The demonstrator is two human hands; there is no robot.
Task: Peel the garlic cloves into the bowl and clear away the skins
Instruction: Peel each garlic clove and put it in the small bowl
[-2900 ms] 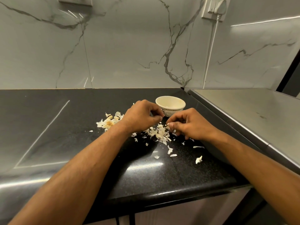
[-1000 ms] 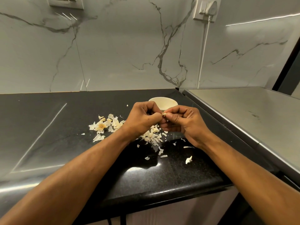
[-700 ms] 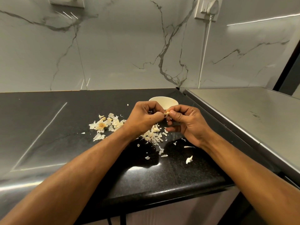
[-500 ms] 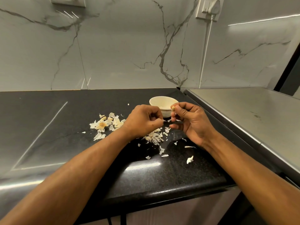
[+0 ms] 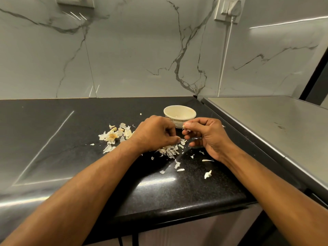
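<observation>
Head view, left to right: on the dark worktop (image 5: pixel 53 132) a heap of garlic skins (image 5: pixel 113 134) lies at the left, around a dried root end. The left hand (image 5: pixel 155 133) hovers over a second litter of skins (image 5: pixel 168 150), its fingers curled with thumb and forefinger tips meeting; whether they pinch a flake I cannot tell. Just right, the right hand (image 5: pixel 206 134) pinches a small garlic clove (image 5: pixel 184 127) at its fingertips, close before the bowl (image 5: pixel 179 115), which stands on the far side. The clove looks firm but small and slick once bare, so it is best held by its ends. The skins are papery, weightless and drift easily; sweeping them together should work better than picking.
</observation>
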